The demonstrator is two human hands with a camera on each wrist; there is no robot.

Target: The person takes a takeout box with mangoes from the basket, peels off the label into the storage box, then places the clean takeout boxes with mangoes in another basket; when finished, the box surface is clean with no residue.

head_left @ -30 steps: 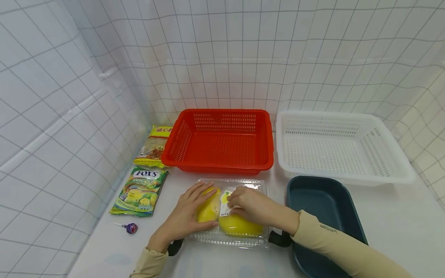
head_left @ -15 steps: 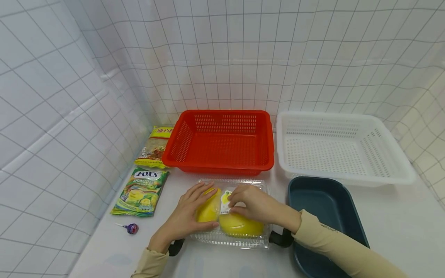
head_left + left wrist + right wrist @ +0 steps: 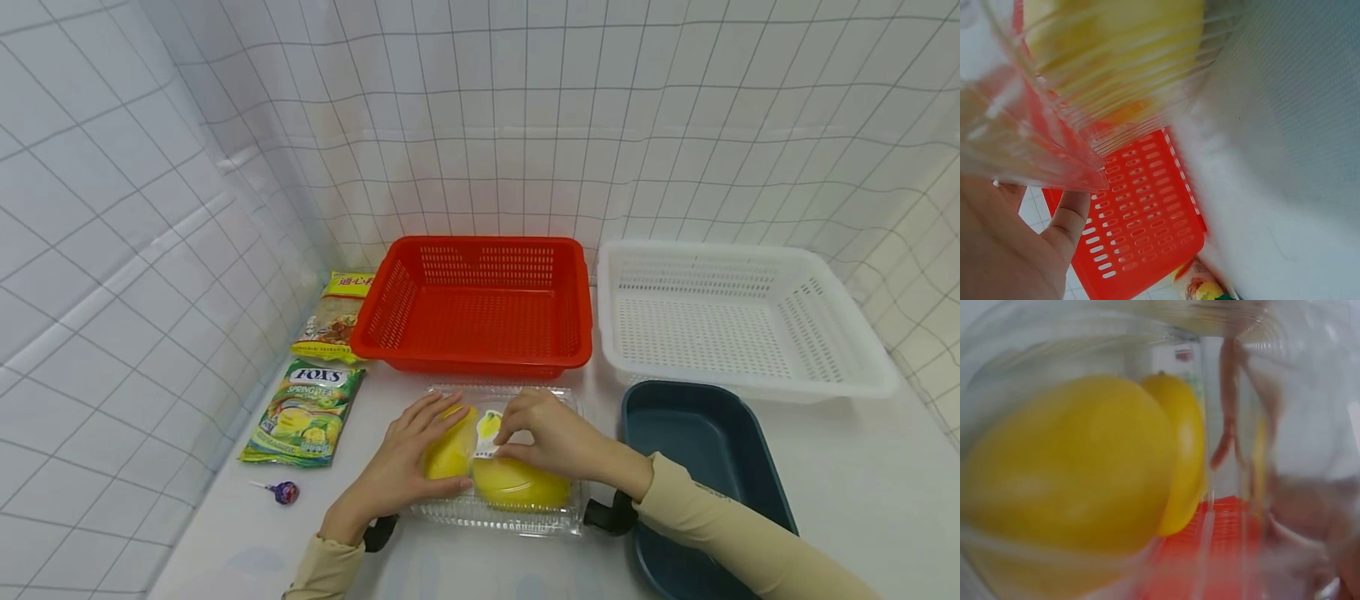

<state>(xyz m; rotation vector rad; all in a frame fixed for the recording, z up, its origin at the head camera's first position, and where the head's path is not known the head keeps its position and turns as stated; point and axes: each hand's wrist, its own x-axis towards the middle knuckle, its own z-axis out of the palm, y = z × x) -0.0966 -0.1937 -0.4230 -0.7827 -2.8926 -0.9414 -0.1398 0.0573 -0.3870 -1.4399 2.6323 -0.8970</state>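
As the left hand [image 3: 407, 457] splays atop packaging [image 3: 510, 523], the right hand [image 3: 546, 432] pinches its label [image 3: 487, 432].

Head view looks forward-down; close wrist views share its red basket [image 3: 480, 321].

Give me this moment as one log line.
left hand: spread on clear plastic container | right hand: curled, at edge of white label | yellow fruits: inside container

Long beige sleeves [image 3: 750, 533], black wrist pieces [image 3: 611, 515]
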